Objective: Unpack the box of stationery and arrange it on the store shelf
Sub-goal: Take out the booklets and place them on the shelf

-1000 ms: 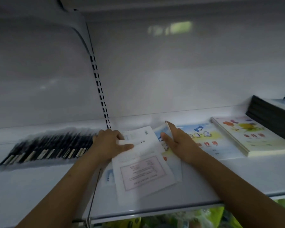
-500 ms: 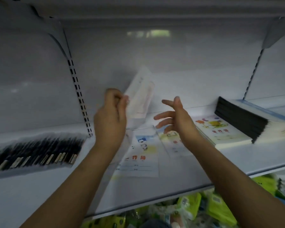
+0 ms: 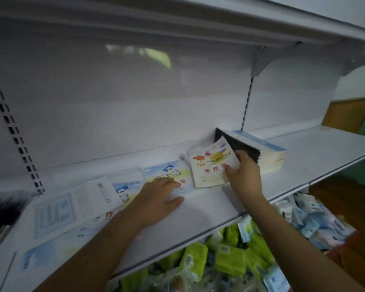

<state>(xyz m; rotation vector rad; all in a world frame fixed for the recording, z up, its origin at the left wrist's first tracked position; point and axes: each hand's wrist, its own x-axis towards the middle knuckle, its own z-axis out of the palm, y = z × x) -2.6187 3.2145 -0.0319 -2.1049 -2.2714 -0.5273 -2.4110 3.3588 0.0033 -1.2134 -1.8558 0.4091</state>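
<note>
Thin exercise books lie in a row on the white store shelf. My left hand rests flat, fingers spread, on a blue-and-yellow covered book. My right hand grips the right edge of a small stack of books with a flower cover, tilted up off the shelf. Behind it leans a thick pile of dark-spined notebooks. Further left lie a white printed book and another blue-and-yellow book.
Black pens lie blurred at the shelf's far left. Green and white packets fill the shelf below. A slotted upright runs up the back panel. Another shelf hangs close overhead; bare shelf extends to the right.
My view swung right. The left hand put down the white book it held up and now lies flat on a blue-and-yellow book. The right hand moved right and took hold of the flower-cover stack.
</note>
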